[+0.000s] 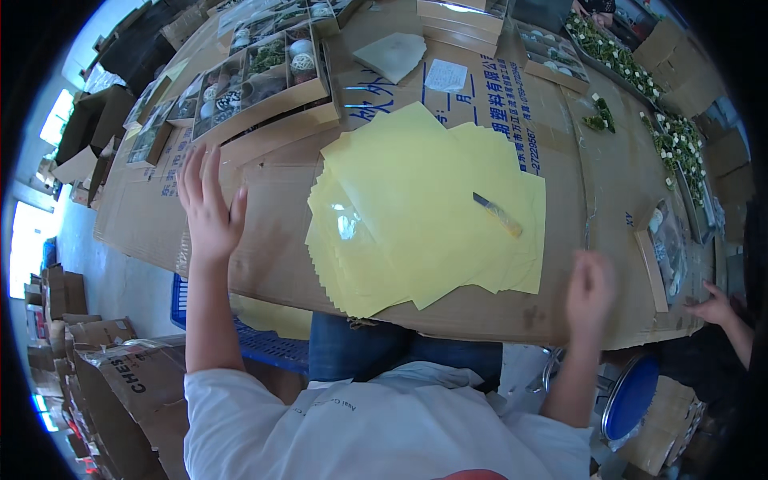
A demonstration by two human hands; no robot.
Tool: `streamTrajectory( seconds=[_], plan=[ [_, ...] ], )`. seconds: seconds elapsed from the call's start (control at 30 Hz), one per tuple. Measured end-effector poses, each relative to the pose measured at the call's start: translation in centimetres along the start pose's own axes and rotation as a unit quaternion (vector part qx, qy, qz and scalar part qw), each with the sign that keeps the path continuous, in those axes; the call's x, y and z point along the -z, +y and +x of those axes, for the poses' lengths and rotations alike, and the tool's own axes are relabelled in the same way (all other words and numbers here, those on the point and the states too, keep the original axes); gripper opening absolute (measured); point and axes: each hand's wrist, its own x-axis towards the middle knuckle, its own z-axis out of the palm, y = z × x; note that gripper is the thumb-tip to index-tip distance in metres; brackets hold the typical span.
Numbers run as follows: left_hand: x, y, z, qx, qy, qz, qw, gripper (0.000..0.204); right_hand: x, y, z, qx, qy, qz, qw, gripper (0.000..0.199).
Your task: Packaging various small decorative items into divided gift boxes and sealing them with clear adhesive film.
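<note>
A fanned stack of yellow sheets (424, 208) lies in the middle of the cardboard-covered table (560, 128), with a clear film piece on its left part. A yellow-handled utility knife (498, 214) rests on the sheets at the right. My left hand (210, 204) is raised with fingers spread over bare cardboard left of the stack, holding nothing. My right hand (590, 288) is blurred near the table's front edge, right of the stack, and seems empty.
Compartment boxes (256, 72) with small round ornaments line the far left. A white square pad (390, 54) and a paper slip (446, 75) lie beyond the sheets. Trays of green and white flowers (672, 136) run along the right. Another person's hand (714, 306) rests at far right. A blue crate (264, 344) sits below.
</note>
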Motion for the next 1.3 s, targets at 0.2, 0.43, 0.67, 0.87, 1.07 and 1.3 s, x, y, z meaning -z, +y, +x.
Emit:
streamTrajectory(
  seconds=[0.2, 0.43, 0.67, 0.87, 1.07, 1.3],
  plan=[
    [2.2, 1.7, -9.9, 0.079, -0.087, -0.023, 0.993, 0.058, 3.0, 13.9, 8.9, -0.033, 0.032, -0.357, 0.933, 0.032],
    [2.5, 1.6, -8.2, 0.185, -0.032, -0.065, 0.980, 0.072, 0.8, 21.0, 8.3, -0.352, -0.162, -0.359, 0.849, 0.078],
    [0.2, 0.6, 1.5, 0.031, -0.064, 0.134, 0.988, 0.074, 2.8, 16.3, 3.2, -0.262, -0.184, -0.337, 0.885, 0.072],
    [0.1, -1.5, 4.1, -0.027, 0.043, 0.074, 0.996, 0.054, 5.5, 14.2, -4.3, -0.167, -0.120, -0.333, 0.920, 0.068],
    [6.5, -5.8, 0.5, 0.070, 0.215, 0.195, 0.954, 0.053, 9.2, 22.9, -8.6, -0.215, 0.049, -0.018, 0.975, 0.034],
    [0.6, -18.5, -3.8, 0.355, -0.191, 0.257, 0.878, 0.042, 9.9, 24.5, -7.4, -0.322, 0.061, -0.364, 0.872, 0.039]
  ],
)
